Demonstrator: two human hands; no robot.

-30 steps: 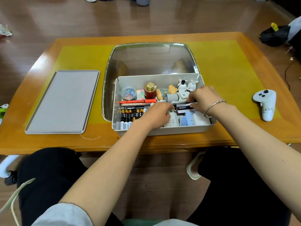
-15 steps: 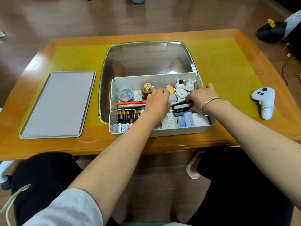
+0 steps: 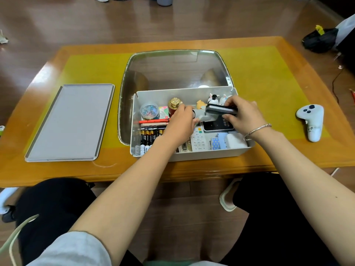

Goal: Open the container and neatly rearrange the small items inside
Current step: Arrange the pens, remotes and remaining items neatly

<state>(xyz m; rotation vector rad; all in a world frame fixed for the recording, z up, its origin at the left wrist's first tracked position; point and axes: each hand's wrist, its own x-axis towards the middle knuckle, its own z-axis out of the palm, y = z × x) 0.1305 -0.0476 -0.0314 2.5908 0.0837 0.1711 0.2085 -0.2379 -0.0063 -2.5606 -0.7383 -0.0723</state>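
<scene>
The open container point(image 3: 192, 156) sits at frame centre on the surface point(image 3: 269, 73). The right hand point(image 3: 243, 116) pinches a black case point(image 3: 221, 110) above it; the left hand point(image 3: 180, 125) curls around a grey item point(image 3: 205, 117) inside.

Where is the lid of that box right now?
In the head view, the grey lid lies flat on the table, off to the left of the open container, with neither hand touching it.
</scene>
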